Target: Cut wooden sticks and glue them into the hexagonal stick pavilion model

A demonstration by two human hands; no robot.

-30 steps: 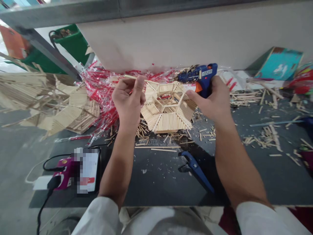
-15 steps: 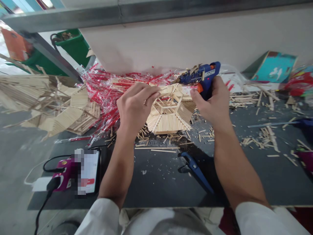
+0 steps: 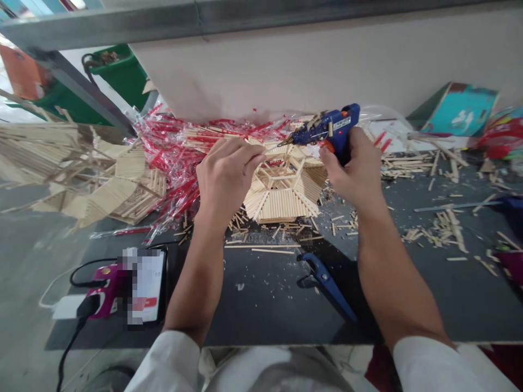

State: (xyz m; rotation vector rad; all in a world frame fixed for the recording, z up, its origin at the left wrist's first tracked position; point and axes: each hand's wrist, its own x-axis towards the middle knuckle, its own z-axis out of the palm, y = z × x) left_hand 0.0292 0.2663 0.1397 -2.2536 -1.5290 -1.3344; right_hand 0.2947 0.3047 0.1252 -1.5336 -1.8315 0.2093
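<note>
My right hand (image 3: 354, 169) grips a blue hot glue gun (image 3: 341, 128) by its handle, thumb by the orange trigger. Its nozzle points left, close to the fingertips of my left hand (image 3: 229, 177). Those fingers are pinched together on what looks like a thin wooden stick (image 3: 269, 148), mostly hidden by the fingers. Just below and between both hands sits a wooden stick model (image 3: 281, 204) with sloping panels of sticks laid side by side and an open framed centre. My left fingertips are at its upper left edge; whether they touch it I cannot tell.
Blue-handled cutters (image 3: 330, 286) lie in front on the dark table (image 3: 261, 316). A phone (image 3: 149, 286) and purple power strip (image 3: 104, 288) are at left. Red-and-clear wrappers (image 3: 174, 158), a larger stick structure (image 3: 102, 185) and stick offcuts (image 3: 437, 234) lie around. A metal bar (image 3: 261, 22) crosses above.
The glue gun has moved slightly left and down, bringing its nozzle nearer to my left fingertips. My left hand has barely moved, and the stick model stays in place.
</note>
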